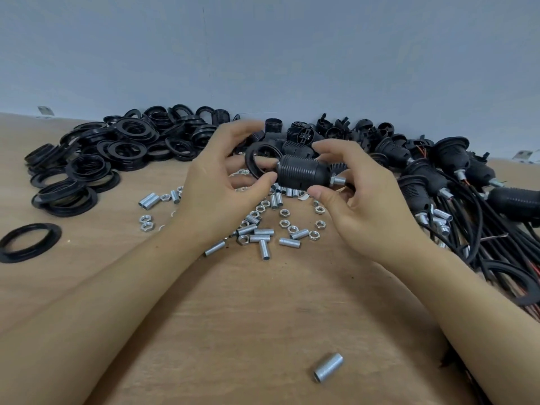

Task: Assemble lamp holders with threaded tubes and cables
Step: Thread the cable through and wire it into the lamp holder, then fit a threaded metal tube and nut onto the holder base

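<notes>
You see a ribbed matt black plastic lamp holder (302, 173), shiny threaded metal tubes (264, 231), a smooth wooden table (248, 317)

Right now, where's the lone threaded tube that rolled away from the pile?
In the head view, the stray threaded tube lies alone on the wooden table, near the bottom edge, beside the right forearm.

1. Light is even, soft and diffuse, medium bright, with a cool cast; its source can't be told.
2. Shadows are faint: soft dark patches lie on the desk (263, 317) under both forearms.
3. No harsh glare; small highlights on the metal tubes (264, 239) and a dull sheen on the black rings (128, 141).
4. Wide-angle distortion: the desk's far edge bows and the wall (263, 54) curves at the corners.
5. Slight motion blur on the left hand (222, 171) fingertips; the far pile is soft, with compression smear overall.
</notes>
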The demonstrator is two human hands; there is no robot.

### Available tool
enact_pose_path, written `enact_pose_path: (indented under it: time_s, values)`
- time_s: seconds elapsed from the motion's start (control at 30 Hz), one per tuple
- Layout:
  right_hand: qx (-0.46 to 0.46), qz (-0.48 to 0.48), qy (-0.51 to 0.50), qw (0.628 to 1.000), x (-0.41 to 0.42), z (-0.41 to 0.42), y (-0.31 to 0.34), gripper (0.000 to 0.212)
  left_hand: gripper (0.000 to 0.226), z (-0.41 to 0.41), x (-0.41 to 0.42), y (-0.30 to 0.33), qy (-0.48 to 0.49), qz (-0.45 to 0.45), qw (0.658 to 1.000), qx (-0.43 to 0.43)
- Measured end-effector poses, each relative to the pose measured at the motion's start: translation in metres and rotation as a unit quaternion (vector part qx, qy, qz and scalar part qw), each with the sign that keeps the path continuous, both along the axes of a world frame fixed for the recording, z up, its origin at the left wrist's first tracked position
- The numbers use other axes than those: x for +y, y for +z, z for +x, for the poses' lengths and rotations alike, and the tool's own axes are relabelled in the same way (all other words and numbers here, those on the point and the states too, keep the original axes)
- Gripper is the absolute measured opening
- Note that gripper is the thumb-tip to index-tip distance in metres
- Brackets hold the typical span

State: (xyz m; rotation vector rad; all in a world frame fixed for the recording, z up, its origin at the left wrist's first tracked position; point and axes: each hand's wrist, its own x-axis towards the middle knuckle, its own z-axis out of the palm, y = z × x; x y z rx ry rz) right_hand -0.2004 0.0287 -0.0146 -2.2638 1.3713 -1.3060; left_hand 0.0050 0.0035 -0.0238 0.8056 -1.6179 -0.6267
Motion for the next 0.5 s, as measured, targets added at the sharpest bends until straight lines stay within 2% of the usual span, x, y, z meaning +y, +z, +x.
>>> enact_pose_path:
  time_s: [0.07,0.13,0.3,0.5]
  values:
    - [-0.007,-0.015,-0.009,1.000,-0.0002,-0.0004,0.0013,0.047,0.073,0.0001,-0.0009,-0.0004,-0.028,0.033,0.999,0.023]
    - [-0.019,-0.022,-0.014,0.999,-0.0005,-0.0014,0.0028,0.047,0.080,0.0016,-0.0022,-0.0010,-0.045,0.059,0.997,0.034]
    - [-0.002,-0.026,-0.016,1.000,0.0020,0.0023,0.0019,0.042,0.077,-0.0005,-0.0057,-0.0056,-0.024,0.075,0.997,-0.014]
    - [-0.003,-0.024,-0.009,1.000,0.0007,0.0020,0.0042,0.039,0.075,-0.0063,0.0007,-0.0040,-0.085,0.084,0.992,0.027]
